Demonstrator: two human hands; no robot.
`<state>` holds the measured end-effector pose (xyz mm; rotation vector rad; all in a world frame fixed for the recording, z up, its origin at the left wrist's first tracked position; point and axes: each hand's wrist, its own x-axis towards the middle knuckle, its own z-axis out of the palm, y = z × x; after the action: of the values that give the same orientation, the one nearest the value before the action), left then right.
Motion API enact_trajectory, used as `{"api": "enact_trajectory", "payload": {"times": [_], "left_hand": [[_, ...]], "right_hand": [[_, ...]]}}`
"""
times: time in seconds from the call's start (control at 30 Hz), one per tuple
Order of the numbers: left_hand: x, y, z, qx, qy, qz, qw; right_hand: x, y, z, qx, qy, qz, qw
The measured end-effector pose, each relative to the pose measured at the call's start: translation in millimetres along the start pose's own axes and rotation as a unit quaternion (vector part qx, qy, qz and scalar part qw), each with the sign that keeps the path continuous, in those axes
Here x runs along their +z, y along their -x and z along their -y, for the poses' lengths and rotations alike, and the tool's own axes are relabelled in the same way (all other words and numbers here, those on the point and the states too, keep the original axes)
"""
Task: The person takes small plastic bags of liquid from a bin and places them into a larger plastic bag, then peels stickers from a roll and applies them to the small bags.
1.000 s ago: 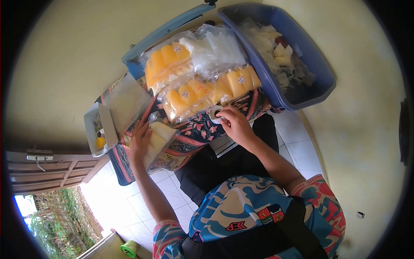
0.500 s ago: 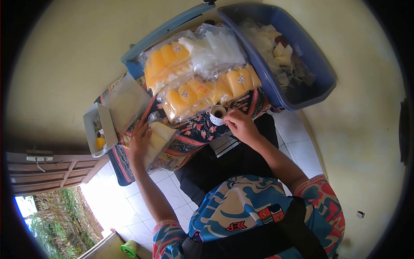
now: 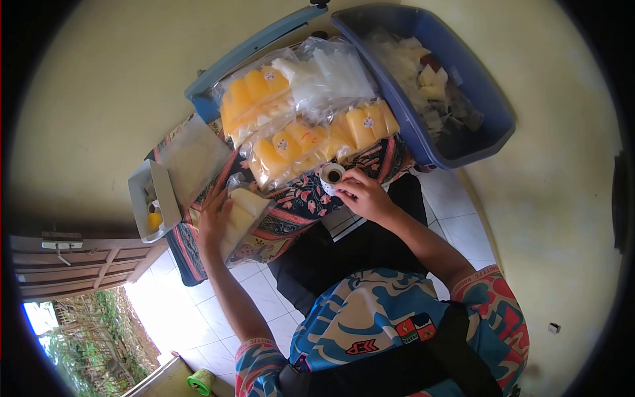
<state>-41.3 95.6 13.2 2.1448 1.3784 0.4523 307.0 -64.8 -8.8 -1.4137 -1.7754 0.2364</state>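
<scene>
Resting the left hand (image 3: 213, 218) on a clear bag of pale pieces (image 3: 246, 204) near the table's (image 3: 297, 200) near left corner, fingers loosely spread rather than wrapped around anything, seemingly to steady the slippery plastic. Reaching with the right hand (image 3: 368, 200) to a white sticker roll (image 3: 327, 187) by the near edge, right of the middle. Touching the roll's side with fingers drawn close together in a narrow grip; cannot tell whether a label is pinched between them. Probably having the roll stand hollow side up so as to leave its printed side within easy reach of the fingertips.

Just behind the roll, crowding it from the far side: clear packs of yellow-orange pieces (image 3: 274, 155). Farther toward the far edge, beside more yellow-orange ones: a pack of whitish pieces (image 3: 333, 74). At the right end, hemming in sideways reach: a deep blue tub (image 3: 391, 89) of mixed plastic and pale scraps. At the left edge: a small white box (image 3: 165, 198) holding something yellow, next to flat translucent plastic (image 3: 192, 159). Between bag and roll, showing only patterned cloth.
</scene>
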Motion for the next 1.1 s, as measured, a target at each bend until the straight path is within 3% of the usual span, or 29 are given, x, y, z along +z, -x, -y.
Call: {"api": "enact_trajectory", "payload": {"times": [1.1], "left_hand": [[0.2,-0.1,1.3,0.003,0.01,0.002,1.0]], "right_hand": [[0.1,-5.6,-0.8,-0.023,0.038,0.027,0.999]]}}
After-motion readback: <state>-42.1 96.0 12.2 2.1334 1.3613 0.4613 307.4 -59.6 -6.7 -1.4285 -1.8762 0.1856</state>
